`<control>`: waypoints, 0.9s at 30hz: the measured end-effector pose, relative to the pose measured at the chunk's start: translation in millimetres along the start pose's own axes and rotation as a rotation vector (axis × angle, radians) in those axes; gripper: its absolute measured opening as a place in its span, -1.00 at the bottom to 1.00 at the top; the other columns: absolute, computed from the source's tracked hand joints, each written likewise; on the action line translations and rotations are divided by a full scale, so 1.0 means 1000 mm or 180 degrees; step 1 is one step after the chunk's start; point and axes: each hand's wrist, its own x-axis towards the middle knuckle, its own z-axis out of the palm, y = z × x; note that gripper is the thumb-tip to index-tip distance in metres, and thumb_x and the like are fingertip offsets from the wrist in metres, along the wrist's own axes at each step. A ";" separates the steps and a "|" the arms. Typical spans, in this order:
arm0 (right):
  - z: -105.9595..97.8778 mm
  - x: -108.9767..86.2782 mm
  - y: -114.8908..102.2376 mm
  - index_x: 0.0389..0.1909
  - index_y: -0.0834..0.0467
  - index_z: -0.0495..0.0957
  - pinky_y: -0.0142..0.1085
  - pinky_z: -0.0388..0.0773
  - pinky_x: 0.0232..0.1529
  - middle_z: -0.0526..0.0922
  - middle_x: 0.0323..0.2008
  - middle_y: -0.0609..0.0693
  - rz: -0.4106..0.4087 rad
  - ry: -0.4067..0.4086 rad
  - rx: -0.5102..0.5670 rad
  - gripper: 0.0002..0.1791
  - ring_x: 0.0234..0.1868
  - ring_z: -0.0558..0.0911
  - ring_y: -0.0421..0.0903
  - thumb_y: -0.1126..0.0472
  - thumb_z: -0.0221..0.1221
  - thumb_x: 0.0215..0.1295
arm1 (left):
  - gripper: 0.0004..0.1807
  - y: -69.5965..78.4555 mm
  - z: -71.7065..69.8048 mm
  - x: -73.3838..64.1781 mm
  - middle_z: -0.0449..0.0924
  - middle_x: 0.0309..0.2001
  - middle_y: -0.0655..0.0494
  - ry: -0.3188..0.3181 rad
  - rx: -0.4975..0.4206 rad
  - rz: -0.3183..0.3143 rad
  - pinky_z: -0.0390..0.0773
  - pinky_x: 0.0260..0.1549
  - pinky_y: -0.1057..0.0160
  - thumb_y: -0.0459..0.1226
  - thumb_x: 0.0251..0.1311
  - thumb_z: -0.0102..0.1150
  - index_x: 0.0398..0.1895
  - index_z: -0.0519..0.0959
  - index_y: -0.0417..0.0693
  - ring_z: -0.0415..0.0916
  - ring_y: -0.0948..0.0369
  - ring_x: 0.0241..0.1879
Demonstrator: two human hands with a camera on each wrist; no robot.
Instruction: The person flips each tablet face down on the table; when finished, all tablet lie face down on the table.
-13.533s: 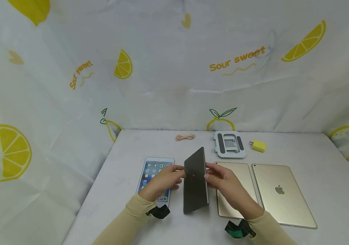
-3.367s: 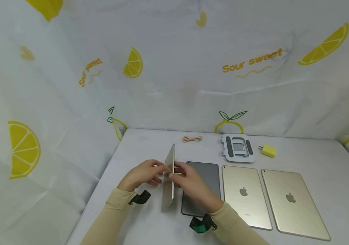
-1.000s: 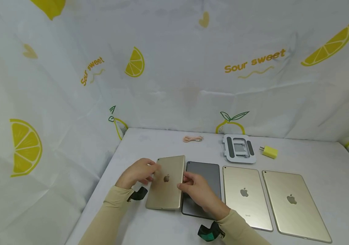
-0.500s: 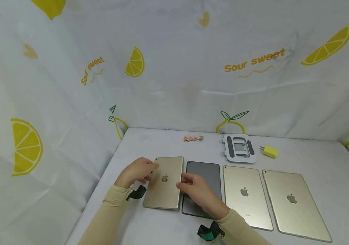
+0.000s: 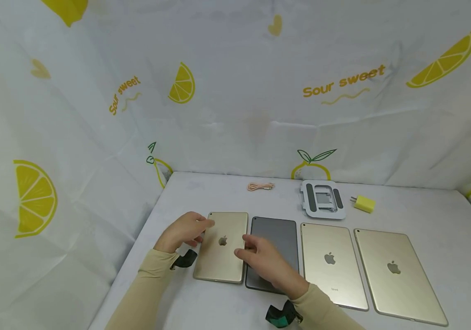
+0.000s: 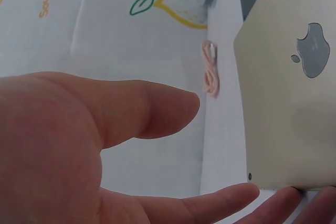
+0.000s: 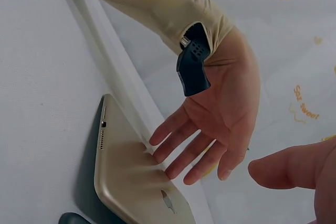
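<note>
A small gold tablet point(image 5: 220, 263) lies face down at the left end of a row, its apple logo up. My left hand point(image 5: 182, 233) is beside its upper left corner; in the left wrist view the fingertips point(image 6: 281, 203) touch the edge of the gold tablet point(image 6: 278, 114), with the thumb held well away. My right hand point(image 5: 268, 262) hovers at its right edge, thumb and fingers spread, partly covering the dark grey tablet point(image 5: 278, 231). The right wrist view shows my left hand point(image 7: 226, 98) with loose fingers at the far edge and my right thumb point(image 7: 289, 169) apart from it.
Two more gold tablets, a middle one point(image 5: 322, 243) and a larger one point(image 5: 400, 288), lie face down to the right. Behind the row are a coiled pink cable point(image 5: 260, 187), a grey folding stand point(image 5: 311, 200) and a yellow charger plug point(image 5: 365, 204). Lemon-printed cloth hangs behind.
Earlier the dark tablet, then the small gold one, stood on edge between my hands. The gold tablet has since been lowered face down, and my right thumb and fingers have let go.
</note>
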 end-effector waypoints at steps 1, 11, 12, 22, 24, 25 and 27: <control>0.000 0.000 0.000 0.51 0.44 0.37 0.17 0.66 0.29 0.57 0.38 0.43 -0.0006 -0.0019 -0.0017 -0.25 0.31 0.67 0.25 0.08 0.29 0.49 | -0.55 0.000 0.000 0.000 0.69 0.05 -0.06 0.0004 -0.0001 -0.0005 0.76 -0.23 0.13 0.02 0.47 0.24 0.10 0.67 -0.18 0.73 0.07 -0.20; 0.003 -0.002 -0.001 0.55 0.38 0.36 0.18 0.69 0.24 0.52 0.41 0.43 -0.0023 -0.0086 -0.0139 -0.20 0.35 0.64 0.25 0.02 0.33 0.46 | -0.54 0.001 0.001 -0.001 0.70 -0.01 -0.08 0.0046 0.0011 -0.0016 0.76 -0.23 0.12 0.02 0.46 0.25 0.08 0.67 -0.22 0.72 0.06 -0.22; 0.003 -0.002 -0.001 0.55 0.37 0.37 0.17 0.70 0.23 0.53 0.41 0.42 -0.0029 -0.0088 -0.0161 -0.20 0.34 0.65 0.24 0.01 0.33 0.46 | -0.54 0.001 0.001 -0.001 0.70 -0.01 -0.08 0.0052 0.0009 -0.0017 0.77 -0.23 0.11 0.02 0.46 0.25 0.07 0.67 -0.22 0.71 0.06 -0.23; 0.006 -0.001 -0.001 0.54 0.38 0.36 -0.27 0.43 -0.26 0.56 -0.13 0.11 -0.0132 -0.0155 -0.0201 -0.19 -0.17 0.49 -0.04 0.03 0.33 0.41 | -0.55 0.002 0.001 -0.001 0.70 -0.07 -0.09 0.0069 0.0021 -0.0023 0.77 -0.24 0.10 0.01 0.45 0.25 0.04 0.68 -0.23 0.69 0.05 -0.23; 0.006 -0.001 -0.002 0.53 0.39 0.37 -0.27 0.43 -0.25 0.57 -0.12 0.10 -0.0148 -0.0156 -0.0234 -0.19 -0.15 0.49 -0.04 0.03 0.33 0.41 | -0.55 0.001 0.002 0.000 0.70 -0.08 -0.09 0.0070 0.0033 -0.0025 0.76 -0.24 0.10 0.01 0.45 0.24 0.03 0.68 -0.23 0.69 0.05 -0.24; 0.006 -0.002 -0.002 0.53 0.39 0.37 -0.27 0.45 -0.23 0.58 -0.10 0.10 -0.0150 -0.0158 -0.0253 -0.19 -0.13 0.50 -0.04 0.03 0.33 0.41 | -0.54 0.001 0.002 0.000 0.69 -0.09 -0.09 0.0074 0.0036 -0.0027 0.76 -0.24 0.10 0.01 0.45 0.24 0.04 0.68 -0.23 0.69 0.05 -0.25; 0.006 -0.002 -0.003 0.53 0.39 0.37 -0.23 0.46 -0.23 0.59 -0.12 0.14 -0.0134 -0.0181 -0.0266 -0.19 -0.14 0.51 -0.02 0.02 0.33 0.41 | -0.54 0.001 0.002 0.000 0.69 -0.09 -0.10 0.0086 0.0040 -0.0034 0.76 -0.24 0.10 0.01 0.45 0.24 0.04 0.68 -0.23 0.69 0.06 -0.25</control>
